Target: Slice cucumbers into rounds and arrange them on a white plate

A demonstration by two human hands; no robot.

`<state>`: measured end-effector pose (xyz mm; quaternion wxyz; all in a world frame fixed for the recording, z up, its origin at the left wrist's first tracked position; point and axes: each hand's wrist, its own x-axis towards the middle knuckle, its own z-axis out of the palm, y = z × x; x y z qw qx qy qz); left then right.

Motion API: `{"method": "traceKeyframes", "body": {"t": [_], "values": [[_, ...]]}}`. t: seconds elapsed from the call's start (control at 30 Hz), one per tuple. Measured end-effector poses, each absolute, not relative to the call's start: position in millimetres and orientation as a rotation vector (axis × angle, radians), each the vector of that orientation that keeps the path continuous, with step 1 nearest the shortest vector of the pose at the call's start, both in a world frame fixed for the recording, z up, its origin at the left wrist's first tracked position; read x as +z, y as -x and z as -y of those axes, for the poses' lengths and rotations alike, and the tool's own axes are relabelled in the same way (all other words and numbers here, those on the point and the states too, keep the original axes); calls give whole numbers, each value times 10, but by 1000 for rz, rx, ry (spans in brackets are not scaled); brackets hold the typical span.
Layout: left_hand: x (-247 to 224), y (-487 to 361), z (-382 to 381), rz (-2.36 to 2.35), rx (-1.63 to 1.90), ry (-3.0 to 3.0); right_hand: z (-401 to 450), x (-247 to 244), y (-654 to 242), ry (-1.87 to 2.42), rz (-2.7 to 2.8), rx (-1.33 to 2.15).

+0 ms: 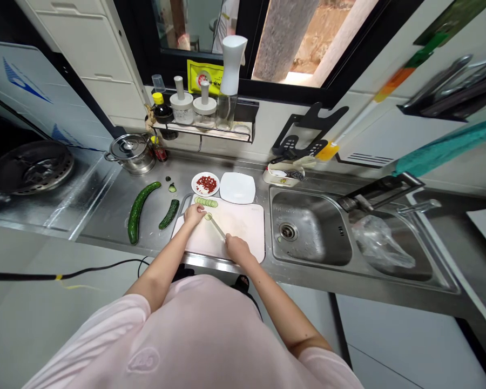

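Observation:
My right hand grips the handle of a knife, its blade pointing up and left over the white cutting board. At the blade's tip is a pale round piece of cucumber; whether it is a loose slice or the end of a longer piece I cannot tell. My left hand has its fingers closed at that piece's left edge. A row of cucumber slices lies along the board's top edge. Left of the board rest a short cut cucumber and a long whole cucumber.
Behind the board stand a plate of chopped red pieces and a square white plate. Cucumber scraps lie on the counter. A sink is to the right; a steel pot and a pan are left.

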<state>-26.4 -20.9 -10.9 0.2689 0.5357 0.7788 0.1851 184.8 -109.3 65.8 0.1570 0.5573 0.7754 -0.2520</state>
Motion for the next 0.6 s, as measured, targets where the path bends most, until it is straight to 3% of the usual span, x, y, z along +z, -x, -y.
{"method": "traceKeyframes", "body": {"t": [0.6], "values": [[-73,262,211,-2093,458,-1456,964,707,-1762,-1585,-2211,-740]]}}
